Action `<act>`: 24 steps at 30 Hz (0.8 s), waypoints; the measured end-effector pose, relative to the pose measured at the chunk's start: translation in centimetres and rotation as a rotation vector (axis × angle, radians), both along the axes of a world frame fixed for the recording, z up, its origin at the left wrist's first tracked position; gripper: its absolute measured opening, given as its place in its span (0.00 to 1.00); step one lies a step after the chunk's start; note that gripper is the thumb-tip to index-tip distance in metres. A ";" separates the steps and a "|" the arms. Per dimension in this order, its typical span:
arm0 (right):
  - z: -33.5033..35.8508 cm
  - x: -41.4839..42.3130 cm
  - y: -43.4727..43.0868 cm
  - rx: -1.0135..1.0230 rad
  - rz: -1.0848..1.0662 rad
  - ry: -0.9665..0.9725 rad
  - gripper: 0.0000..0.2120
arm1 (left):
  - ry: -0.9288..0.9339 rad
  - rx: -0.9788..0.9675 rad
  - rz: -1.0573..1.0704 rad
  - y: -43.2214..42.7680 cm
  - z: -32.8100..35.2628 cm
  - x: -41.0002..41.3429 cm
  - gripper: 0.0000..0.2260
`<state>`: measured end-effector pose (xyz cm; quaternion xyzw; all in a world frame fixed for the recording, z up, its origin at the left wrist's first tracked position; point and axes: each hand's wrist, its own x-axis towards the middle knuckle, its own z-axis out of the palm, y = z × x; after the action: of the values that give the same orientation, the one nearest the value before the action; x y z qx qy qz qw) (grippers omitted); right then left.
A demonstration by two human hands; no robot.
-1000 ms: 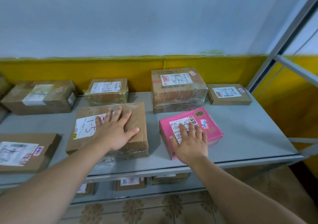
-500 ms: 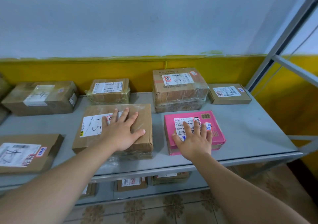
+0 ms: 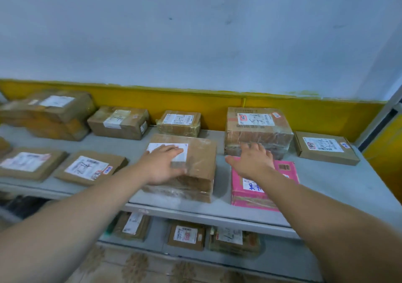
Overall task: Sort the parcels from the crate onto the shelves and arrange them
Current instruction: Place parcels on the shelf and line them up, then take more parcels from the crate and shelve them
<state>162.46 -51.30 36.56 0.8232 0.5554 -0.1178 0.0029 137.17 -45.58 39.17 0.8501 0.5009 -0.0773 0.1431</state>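
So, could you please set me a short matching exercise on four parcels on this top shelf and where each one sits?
Things:
1. pink cardboard parcel
2. tall taped brown carton
3. flat brown mailer box
4. brown taped box

Places:
A. far right, by the wall
B. under the left hand
C. front edge, beneath the right hand
D. behind the pink parcel

Pairs: 1-C, 2-D, 3-A, 4-B
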 end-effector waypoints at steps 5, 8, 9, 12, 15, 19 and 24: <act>5.2 -7.2 3.2 0.115 0.235 -0.008 0.35 | 0.040 0.072 0.084 -3.0 4.1 -7.2 0.33; 7.4 -13.7 4.8 0.140 0.376 -0.018 0.35 | 0.016 0.125 0.183 -4.8 6.2 -12.9 0.32; 8.0 -16.3 5.2 0.149 0.422 -0.022 0.35 | 0.000 0.138 0.224 -5.5 6.7 -15.3 0.32; 9.4 -25.1 5.7 0.170 0.549 -0.032 0.35 | -0.025 0.154 0.329 -7.7 7.5 -23.1 0.32; 10.3 -35.0 5.7 0.194 0.683 -0.023 0.31 | -0.033 0.140 0.454 -10.3 8.1 -31.3 0.32; 11.0 -48.1 5.3 0.187 0.840 0.049 0.32 | -0.061 0.124 0.607 -13.2 8.3 -42.0 0.31; 10.2 -62.0 4.7 0.135 0.917 0.177 0.34 | -0.085 0.112 0.755 -16.5 7.5 -52.8 0.31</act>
<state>100.46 -46.57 46.73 0.4781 0.8662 -0.1378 -0.0461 84.41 -62.12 46.64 0.6147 0.7758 0.0438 0.1354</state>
